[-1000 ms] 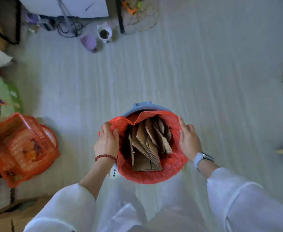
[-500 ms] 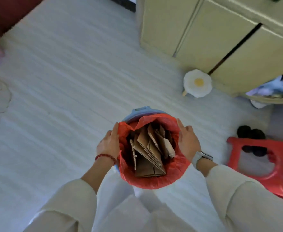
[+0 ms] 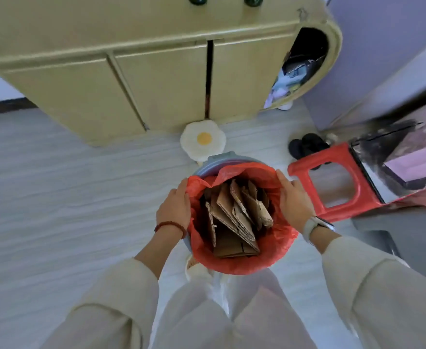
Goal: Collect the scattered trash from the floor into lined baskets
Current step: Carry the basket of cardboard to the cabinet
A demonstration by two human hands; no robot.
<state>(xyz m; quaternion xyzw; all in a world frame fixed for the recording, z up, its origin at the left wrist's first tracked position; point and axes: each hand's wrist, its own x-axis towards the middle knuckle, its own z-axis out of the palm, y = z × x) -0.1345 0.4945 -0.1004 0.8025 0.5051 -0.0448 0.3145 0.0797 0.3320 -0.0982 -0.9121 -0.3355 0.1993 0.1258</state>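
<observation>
A person holds a blue basket (image 3: 215,161) lined with a red bag (image 3: 244,258) in front of the body, above a pale floor (image 3: 55,197). The left hand (image 3: 174,210) presses flat against the basket's left side, fingers together and laid along the bag's edge; the right hand (image 3: 293,201) does the same on the right, fingers together and pointing away. Both seem to squeeze the basket between the palms rather than hook its rim. Inside, flattened cardboard pieces (image 3: 234,217) stand on end and lean toward the near side, filling most of the space. Beyond the basket lie a fried-egg cushion (image 3: 203,139), a yellow cabinet (image 3: 156,79), black slippers (image 3: 305,147) and, to the right, a red stool (image 3: 332,187). The main risk, in my judgement, is the palm grip slipping on the slick bag, which could drop the basket or tip it and spill the cardboard. The bag's far edge looks loose and might slide in. The stool stands close enough to catch a foot or the basket.
</observation>
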